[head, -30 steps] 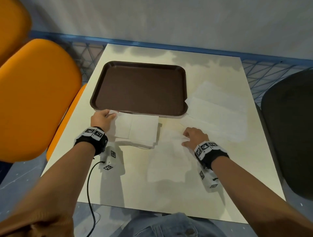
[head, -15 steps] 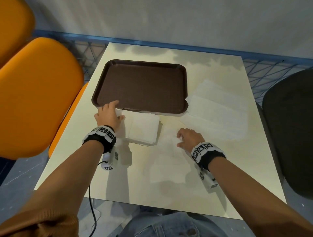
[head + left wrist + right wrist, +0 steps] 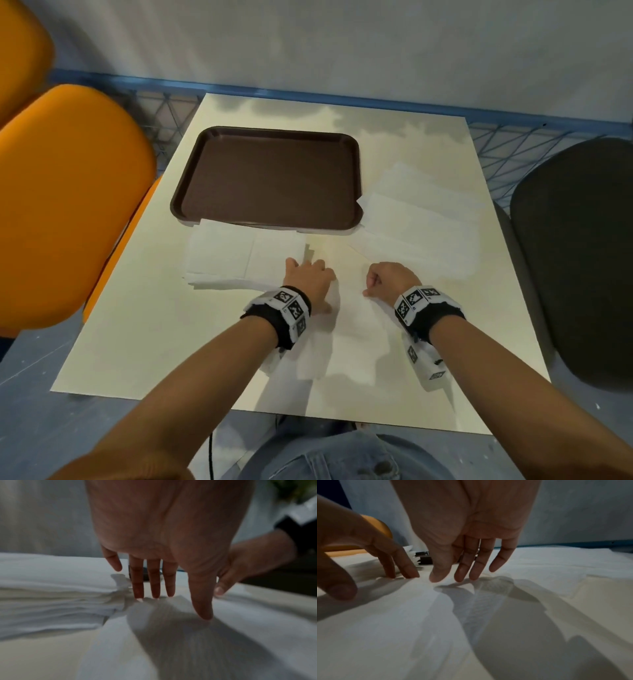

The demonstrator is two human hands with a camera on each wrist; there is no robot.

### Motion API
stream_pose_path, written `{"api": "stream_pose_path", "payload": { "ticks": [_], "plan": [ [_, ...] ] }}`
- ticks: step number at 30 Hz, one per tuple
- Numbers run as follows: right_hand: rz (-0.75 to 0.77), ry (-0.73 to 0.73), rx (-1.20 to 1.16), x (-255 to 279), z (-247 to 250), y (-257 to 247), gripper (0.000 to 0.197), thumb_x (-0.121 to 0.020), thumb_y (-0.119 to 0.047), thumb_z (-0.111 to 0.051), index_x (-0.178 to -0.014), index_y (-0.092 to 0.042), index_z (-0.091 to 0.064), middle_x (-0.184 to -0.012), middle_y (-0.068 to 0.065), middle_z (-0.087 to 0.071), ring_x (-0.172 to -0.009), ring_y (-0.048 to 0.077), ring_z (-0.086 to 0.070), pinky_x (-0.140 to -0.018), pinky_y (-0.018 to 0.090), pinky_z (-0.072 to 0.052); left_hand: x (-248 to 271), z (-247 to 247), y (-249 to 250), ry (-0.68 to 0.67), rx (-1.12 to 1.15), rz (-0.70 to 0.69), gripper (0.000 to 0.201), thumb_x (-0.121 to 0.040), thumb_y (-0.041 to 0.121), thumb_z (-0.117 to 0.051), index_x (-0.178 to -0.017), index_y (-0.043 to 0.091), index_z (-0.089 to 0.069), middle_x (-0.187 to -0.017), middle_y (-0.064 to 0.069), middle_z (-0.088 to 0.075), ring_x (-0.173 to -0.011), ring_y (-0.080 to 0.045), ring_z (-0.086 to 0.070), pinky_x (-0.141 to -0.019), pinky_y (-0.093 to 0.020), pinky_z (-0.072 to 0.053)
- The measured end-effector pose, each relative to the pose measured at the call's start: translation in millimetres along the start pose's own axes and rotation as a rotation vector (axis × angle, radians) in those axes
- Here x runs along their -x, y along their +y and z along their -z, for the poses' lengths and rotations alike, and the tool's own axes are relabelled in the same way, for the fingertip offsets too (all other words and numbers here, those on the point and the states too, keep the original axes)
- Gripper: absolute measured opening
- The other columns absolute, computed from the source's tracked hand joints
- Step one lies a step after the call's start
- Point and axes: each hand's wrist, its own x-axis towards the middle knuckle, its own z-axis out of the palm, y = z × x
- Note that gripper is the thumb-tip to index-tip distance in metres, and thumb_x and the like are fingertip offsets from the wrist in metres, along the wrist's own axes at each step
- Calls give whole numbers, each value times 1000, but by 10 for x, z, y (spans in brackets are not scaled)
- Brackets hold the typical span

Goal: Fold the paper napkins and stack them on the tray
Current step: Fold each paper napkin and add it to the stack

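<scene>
Table (image 3: 137,342) beside orange chairs (image 3: 68,205)

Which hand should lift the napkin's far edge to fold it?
Probably the left hand: its straight fingertips rest at the flat napkin's far edge. The right hand touches it too, so either could.

Head view steeply downward; wrist views low, close, sharing both hands (image 3: 349,282)

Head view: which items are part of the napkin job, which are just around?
In the job:
tray, nothing on it
folded stack by its near edge
unfolded pile on the right
loose napkin under both hands
left hand
right hand

Just around:
table
orange chairs
dark chair
</scene>
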Motion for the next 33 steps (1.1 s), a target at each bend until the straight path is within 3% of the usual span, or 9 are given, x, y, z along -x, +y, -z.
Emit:
{"api": "stream_pose_path", "payload": {
  "ticks": [4, 7, 11, 18, 21, 24, 26, 29, 33],
  "plan": [
    [18, -28, 31, 37, -87, 106, 40, -75, -26, -75, -109, -17, -55, -100, -4, -42, -104, 19, -48, -91, 33, -43, -43, -30, 1, -26, 72, 41, 59, -78, 41, -72, -127, 22, -44, -124, 1, -51, -111, -22, -52, -95, -41, -26],
    [-8, 30, -21, 78, -127, 153, 43, -75, -25, -75, -111, -17, -54, -100, -4, -40, -106, 19, -47, -92, 33, -42, -65, -26, 24, -64, 137, 35, 48, -81, 35, -70, -121, 21, -47, -117, 0, -59, -108, -24, -54, -93, -40, -25],
    [-39, 15, -35, 97, -109, 173, 47, -76, -25, -75, -115, -18, -52, -102, -5, -40, -108, 20, -49, -92, 33, -43, -58, 62, -11, 110, 158, 32, 20, -93, 34, -57, -109, 26, -65, -112, 5, -66, -103, -20, -56, -85, -33, -25],
    [28, 16, -123, 113, 54, 88, 79, -62, -42, -83, -131, -29, -44, -131, 0, -39, -126, 20, -32, -106, 38, -33, -16, 332, -119, 142, 276, -92, 20, -94, 37, -53, -102, 26, -68, -105, 8, -68, -102, -18, -57, -93, -36, -32],
    [193, 24, -231, 126, 236, -114, 63, -69, -39, -79, -125, -29, -52, -128, -1, -48, -119, 15, -38, -97, 27, -32, -15, 431, -46, 176, 383, -118, 19, -97, 37, -46, -101, 25, -61, -103, 8, -67, -102, -17, -58, -90, -36, -26],
    [266, 82, -277, 121, 429, -273, 11, -83, -30, -68, -86, -25, -59, -86, -5, -59, -81, 9, -50, -70, 17, -33, -7, 470, -54, 280, 688, -45, 13, -93, 35, -55, -101, 25, -59, -95, 7, -63, -99, -17, -58, -88, -32, -36],
    [271, 155, -332, 133, 555, -290, 18, -87, -27, -64, -72, -27, -53, -71, -8, -54, -67, 7, -49, -59, 14, -33, 19, 460, -138, 337, 972, 1, 34, -82, 38, -70, -111, 25, -55, -103, 9, -59, -98, -10, -55, -78, -22, -42],
    [276, 214, -455, 143, 732, -244, 10, -86, -24, -65, -79, -21, -59, -79, 0, -62, -74, 15, -56, -72, 28, -43, 63, 433, -242, 234, 1190, 43, 52, -71, 32, -82, -114, 20, -56, -103, 10, -63, -92, -4, -60, -76, -21, -49],
    [230, 259, -555, 135, 860, -169, 11, -81, -28, -70, -79, -25, -60, -84, -3, -63, -79, 12, -57, -77, 29, -45, 82, 386, -222, 167, 1318, 10, 7, -80, 18, -75, -79, 15, -69, -74, 6, -69, -61, 0, -65, -63, -21, -50]
  ]
}}
